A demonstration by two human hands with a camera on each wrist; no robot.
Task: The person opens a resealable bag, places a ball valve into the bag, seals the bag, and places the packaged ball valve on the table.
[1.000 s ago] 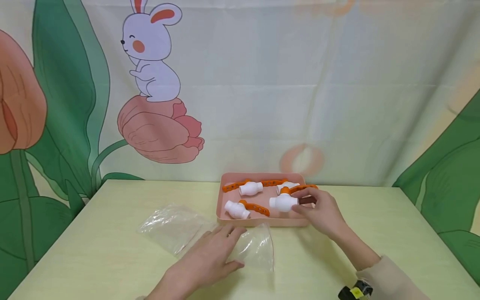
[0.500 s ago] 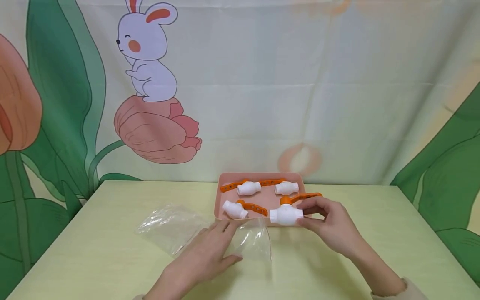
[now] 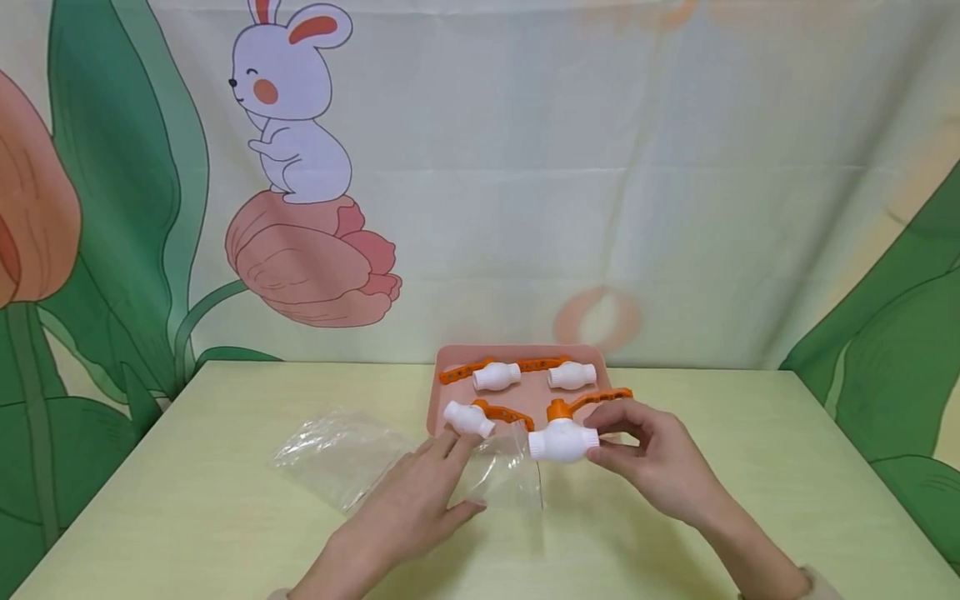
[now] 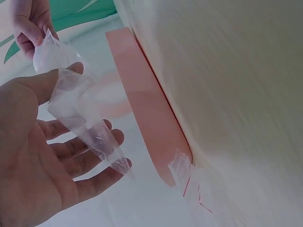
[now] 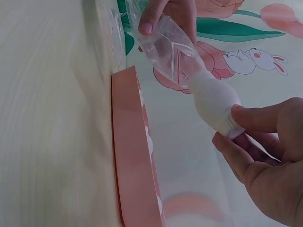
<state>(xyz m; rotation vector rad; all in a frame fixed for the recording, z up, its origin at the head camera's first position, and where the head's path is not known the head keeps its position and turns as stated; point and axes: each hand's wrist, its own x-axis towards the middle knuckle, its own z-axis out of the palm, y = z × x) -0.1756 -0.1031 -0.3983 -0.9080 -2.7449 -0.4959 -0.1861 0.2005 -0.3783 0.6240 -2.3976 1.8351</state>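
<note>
My right hand (image 3: 660,454) pinches the end of a white plastic ball valve (image 3: 562,442) that has an orange lever handle (image 3: 600,400). The valve is held level just in front of the pink tray (image 3: 431,408). In the right wrist view the valve's (image 5: 213,101) free end touches or nearly touches the mouth of a clear zip bag (image 5: 173,52). My left hand (image 3: 408,504) holds that bag (image 4: 80,99) raised off the table, with the thumb on one side and the fingers spread on the other. How its fingertips meet the film is partly hidden.
Inside the tray lie more white valves with orange handles: one at back left (image 3: 497,377), one at back right (image 3: 572,375), one at front left (image 3: 468,418). More clear bags (image 3: 341,450) lie on the pale table to the left. A printed curtain (image 3: 480,167) hangs behind.
My right hand has lifted the valve out of the tray's right side and brought it forward, then slightly left towards the bag. My left hand has raised the bag a little, hardly shifting otherwise.
</note>
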